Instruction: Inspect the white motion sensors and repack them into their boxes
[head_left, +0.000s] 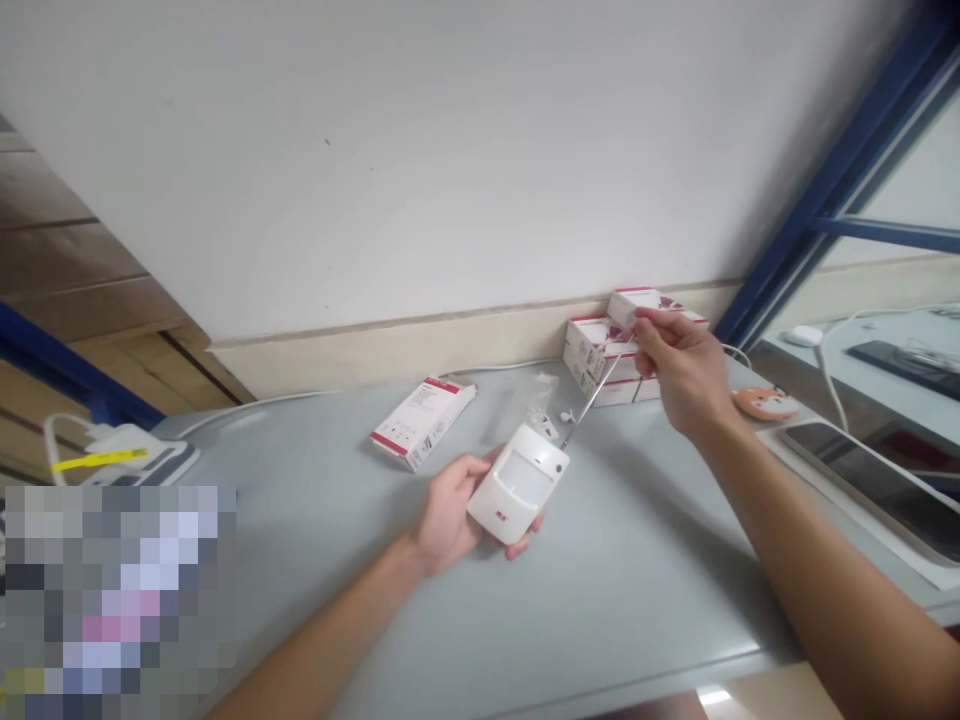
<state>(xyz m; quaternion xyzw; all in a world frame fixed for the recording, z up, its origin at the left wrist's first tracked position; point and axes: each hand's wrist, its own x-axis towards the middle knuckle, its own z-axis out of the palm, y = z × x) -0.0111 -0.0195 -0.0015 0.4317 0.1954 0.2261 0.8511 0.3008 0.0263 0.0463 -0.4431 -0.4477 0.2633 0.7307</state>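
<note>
In the head view, my left hand is wrapped round a white motion sensor with a curved lens window and a small red logo. It is held tilted above the table, front facing up. A thin metal telescopic antenna runs from its top corner up to the right. My right hand pinches the antenna's far end between thumb and fingertips. Behind the sensor lie a clear plastic bag and small white parts, partly covered by it.
A white and red box lies left of the sensor. More such boxes are stacked by the wall, behind my right hand. An orange and white round item and a phone are at right. A power strip sits at left on the grey table.
</note>
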